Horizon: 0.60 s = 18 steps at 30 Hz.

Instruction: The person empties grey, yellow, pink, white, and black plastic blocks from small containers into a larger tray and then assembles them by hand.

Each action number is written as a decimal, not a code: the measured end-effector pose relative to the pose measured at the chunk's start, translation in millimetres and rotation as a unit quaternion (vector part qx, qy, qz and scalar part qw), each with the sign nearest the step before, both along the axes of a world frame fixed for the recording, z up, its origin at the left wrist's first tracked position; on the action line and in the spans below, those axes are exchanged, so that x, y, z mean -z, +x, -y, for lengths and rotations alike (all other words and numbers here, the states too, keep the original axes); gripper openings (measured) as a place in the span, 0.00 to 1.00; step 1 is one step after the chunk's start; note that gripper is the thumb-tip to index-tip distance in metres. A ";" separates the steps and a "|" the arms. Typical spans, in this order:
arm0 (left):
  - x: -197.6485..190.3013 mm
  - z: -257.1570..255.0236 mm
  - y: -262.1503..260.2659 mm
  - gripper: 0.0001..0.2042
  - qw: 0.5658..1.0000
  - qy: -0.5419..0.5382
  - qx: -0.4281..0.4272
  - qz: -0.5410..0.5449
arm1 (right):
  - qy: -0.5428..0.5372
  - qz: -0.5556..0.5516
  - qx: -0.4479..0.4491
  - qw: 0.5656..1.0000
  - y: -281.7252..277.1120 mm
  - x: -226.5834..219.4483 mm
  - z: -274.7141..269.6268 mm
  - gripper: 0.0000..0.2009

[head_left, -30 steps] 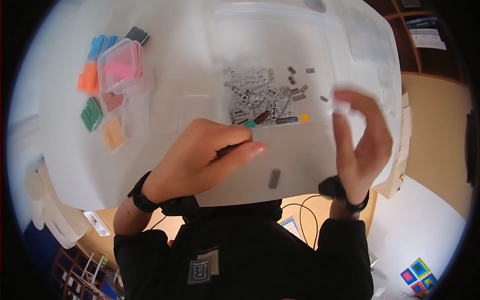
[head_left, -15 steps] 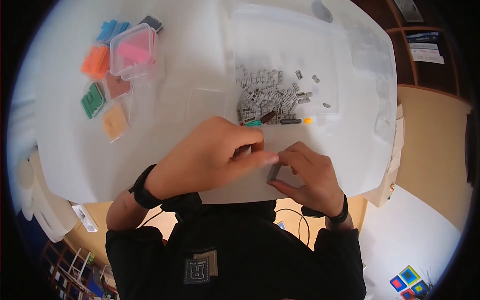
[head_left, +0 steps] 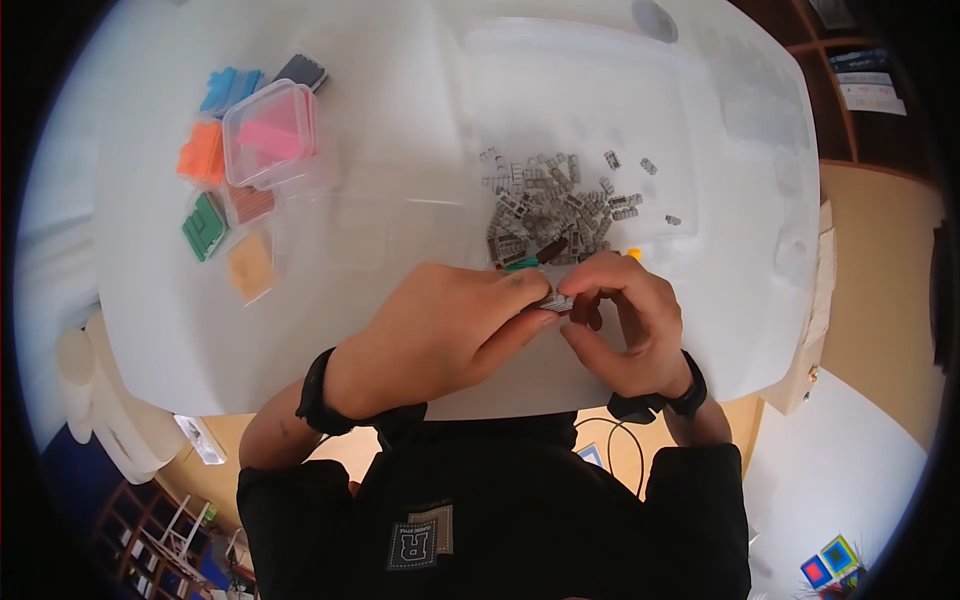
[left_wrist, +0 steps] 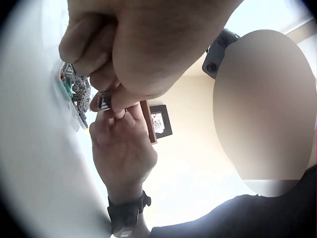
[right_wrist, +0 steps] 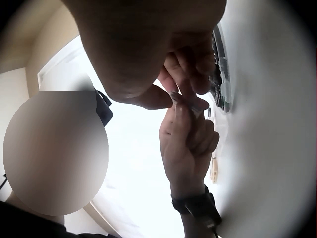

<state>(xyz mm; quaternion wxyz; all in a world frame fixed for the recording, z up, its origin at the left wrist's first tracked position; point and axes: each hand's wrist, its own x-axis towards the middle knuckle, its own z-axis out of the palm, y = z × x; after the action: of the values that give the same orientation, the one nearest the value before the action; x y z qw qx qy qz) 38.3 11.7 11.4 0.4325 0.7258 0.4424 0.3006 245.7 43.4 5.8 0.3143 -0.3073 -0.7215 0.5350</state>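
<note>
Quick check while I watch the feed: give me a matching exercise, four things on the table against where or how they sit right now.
Things:
1. grey piece
2. pink pieces
3. green pieces
4. grey heap

Places:
A. in a clear lidded box
B. pinched between left hand and right hand
C. loose inside the clear tray
D. near the table's left edge, below the orange ones

Pairs: 1-B, 2-A, 3-D, 4-C

Brick pile (head_left: 555,210) blocks ahead; table (head_left: 400,130) left free.
</note>
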 end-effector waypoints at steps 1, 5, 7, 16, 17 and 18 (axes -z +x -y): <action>0.3 1.0 1.2 0.06 1.000 0.001 0.000 -0.015 | -0.004 -0.013 0.003 1.000 0.2 1.9 0.1 0.17; -4.8 2.5 2.4 0.06 0.999 -0.014 0.016 -0.045 | 0.033 0.028 0.012 0.999 1.0 4.3 0.6 0.14; -4.6 1.7 1.4 0.06 0.998 -0.030 0.027 -0.040 | 0.025 0.056 -0.019 0.998 3.5 3.9 -0.2 0.09; -4.7 -4.0 2.5 0.06 0.990 -0.119 0.058 0.050 | -0.283 -0.064 -0.044 0.956 10.0 -0.3 -2.2 0.04; -5.3 -4.2 2.7 0.06 0.990 -0.120 0.052 0.058 | -0.284 -0.065 -0.044 0.956 9.6 -1.6 -2.3 0.04; -5.4 -4.0 3.2 0.06 0.990 -0.120 0.052 0.057 | -0.288 -0.066 -0.040 0.955 9.0 -2.9 -2.0 0.04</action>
<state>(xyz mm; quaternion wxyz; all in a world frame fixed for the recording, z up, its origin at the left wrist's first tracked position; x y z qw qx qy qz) 41.5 15.7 16.8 0.5564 0.6723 0.4113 0.2631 254.7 45.4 8.7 0.2379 -0.3202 -0.5266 0.7508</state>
